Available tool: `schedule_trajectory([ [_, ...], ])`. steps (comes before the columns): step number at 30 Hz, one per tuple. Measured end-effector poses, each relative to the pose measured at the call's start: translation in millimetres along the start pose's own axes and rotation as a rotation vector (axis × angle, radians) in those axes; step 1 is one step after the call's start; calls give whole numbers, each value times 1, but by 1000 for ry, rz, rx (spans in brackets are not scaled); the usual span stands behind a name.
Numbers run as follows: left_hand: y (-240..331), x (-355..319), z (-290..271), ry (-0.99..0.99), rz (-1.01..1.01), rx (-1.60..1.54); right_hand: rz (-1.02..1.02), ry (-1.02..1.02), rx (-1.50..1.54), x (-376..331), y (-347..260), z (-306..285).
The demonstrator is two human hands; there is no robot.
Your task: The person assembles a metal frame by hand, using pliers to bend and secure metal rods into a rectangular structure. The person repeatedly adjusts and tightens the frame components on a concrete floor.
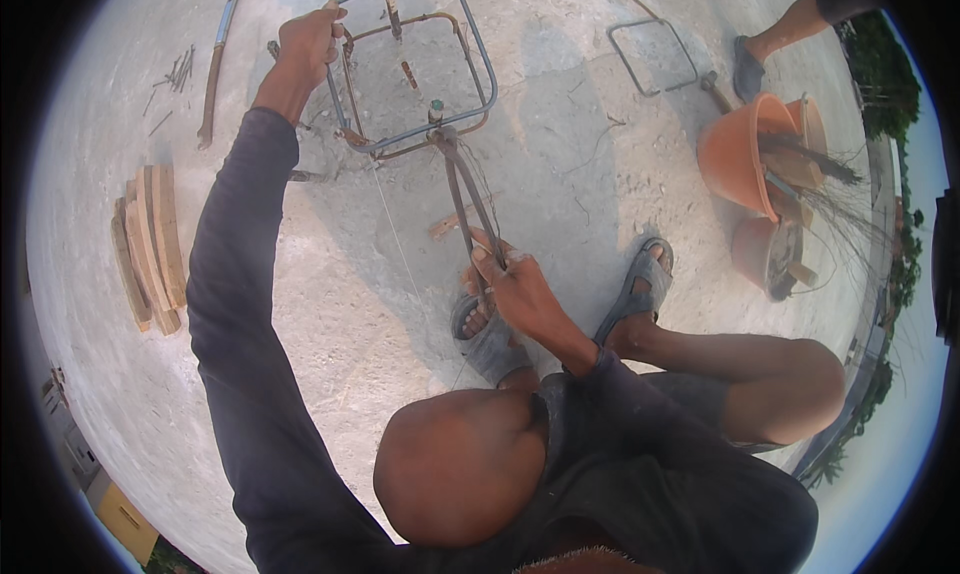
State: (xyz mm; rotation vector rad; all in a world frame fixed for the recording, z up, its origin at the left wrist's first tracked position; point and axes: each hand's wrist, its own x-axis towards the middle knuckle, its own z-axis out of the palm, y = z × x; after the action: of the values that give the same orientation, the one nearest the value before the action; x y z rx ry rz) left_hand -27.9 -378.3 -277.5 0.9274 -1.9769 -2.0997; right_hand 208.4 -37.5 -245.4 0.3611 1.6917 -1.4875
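The fingers of the left hand (308,42) are clenched round the far left corner of a square rebar frame (415,69). The fingers of the right hand (515,286) grip the handles of long pincers (468,206), whose nose meets the frame's near edge. The work sits outdoors on a pale, rough concrete slab (330,304). Wooden slats (150,246) lie stacked at left, nails (178,71) far left, another stirrup (652,56) far right, and orange buckets (740,154) at right. Another person's sandalled foot (748,66) stands beyond.
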Motion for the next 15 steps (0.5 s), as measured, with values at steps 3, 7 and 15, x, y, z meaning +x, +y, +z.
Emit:
schedule_trajectory([
  [3,0,1,1,15,0,7,25,-54,59,1,2,3],
  [7,-2,4,1,20,-22,15,14,-68,-29,4,7,1],
  [15,-3,4,0,2,-34,10,216,-702,967,12,18,-25],
])
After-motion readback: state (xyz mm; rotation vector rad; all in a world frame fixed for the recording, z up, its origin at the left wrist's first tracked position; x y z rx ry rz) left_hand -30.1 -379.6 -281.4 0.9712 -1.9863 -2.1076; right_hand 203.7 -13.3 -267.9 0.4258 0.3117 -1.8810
